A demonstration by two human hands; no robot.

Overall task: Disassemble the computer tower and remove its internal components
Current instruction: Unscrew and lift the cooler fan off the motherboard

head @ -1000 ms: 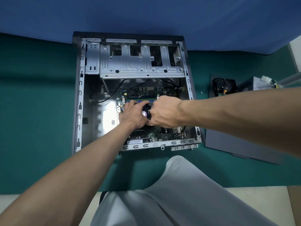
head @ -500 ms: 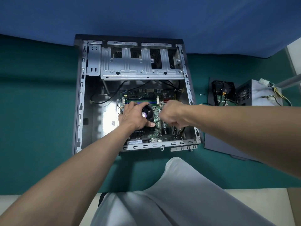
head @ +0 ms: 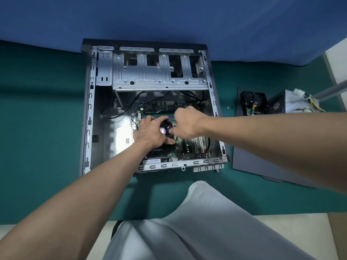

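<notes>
The open computer tower point(head: 90, 113) lies on its side on the green table, its motherboard point(head: 189, 149) exposed in the lower half and an empty metal drive cage point(head: 159, 76) at the top. A black CPU cooler fan point(head: 166, 126) with a shiny round hub sits on the board. My left hand point(head: 150, 134) grips the fan from the left, fingers curled round its edge. My right hand point(head: 187, 122) is at the fan's right side, fingers curled down at its edge; what they pinch is hidden.
The removed grey side panel point(head: 262, 166) lies right of the case, with a hard drive point(head: 254, 103) and a power supply point(head: 285, 102) with loose cables on it. Two small screws point(head: 229, 107) lie on the green table. My knee in grey cloth point(head: 202, 212) is below the case.
My right hand moved off the fan to the right half a second ago, then came back to the fan's right edge. My left hand stayed on the fan.
</notes>
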